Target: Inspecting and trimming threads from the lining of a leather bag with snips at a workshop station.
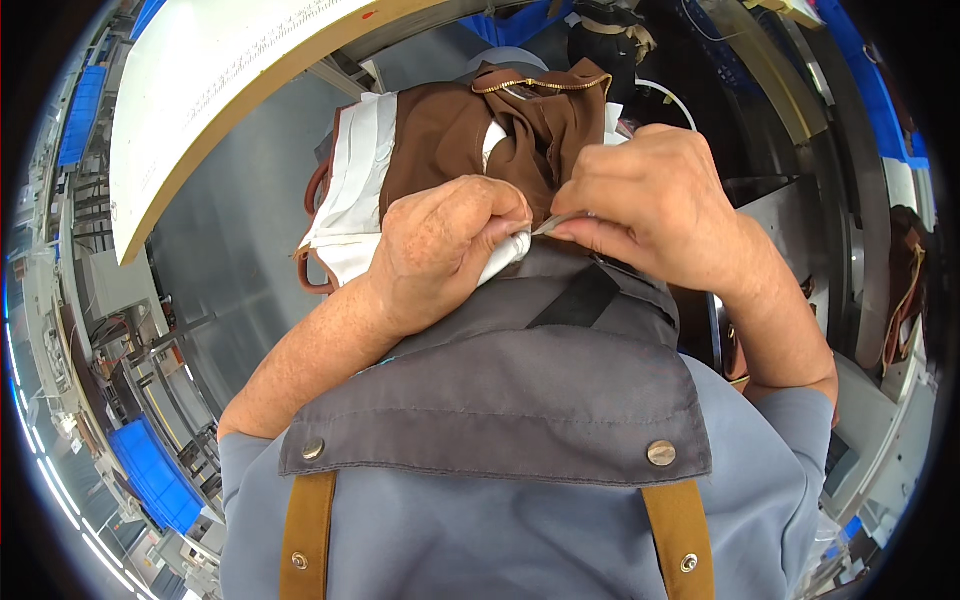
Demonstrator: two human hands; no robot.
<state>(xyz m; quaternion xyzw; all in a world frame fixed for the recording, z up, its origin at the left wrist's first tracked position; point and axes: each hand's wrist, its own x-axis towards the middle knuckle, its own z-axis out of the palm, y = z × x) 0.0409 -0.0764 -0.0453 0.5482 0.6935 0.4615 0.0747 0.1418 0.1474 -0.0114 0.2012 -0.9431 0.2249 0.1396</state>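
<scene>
A bag with brown lining cloth [435, 135] facing outward lies before me, near my lap. White backing [355, 160] covers its left side, and a gold-toothed zipper [535, 84] runs along a brown flap at the far end. My left hand [440, 240] is closed, pinching a rolled white edge [505, 258] of the bag between thumb and fingers. Close beside it, my right hand [655, 195] is closed on a thin greyish piece [562, 222], whose tip nearly meets my left fingertips. I cannot tell exactly what this piece is. A brown handle [318, 188] shows at the bag's left.
A curved-looking white worktop [220, 90] with a pale yellow edge stands at the far left. Blue bins [155, 475] sit at the left and along the far right. Brown leather-like pieces [903, 285] hang at the right rim. My grey apron [500, 410] lies just below the bag.
</scene>
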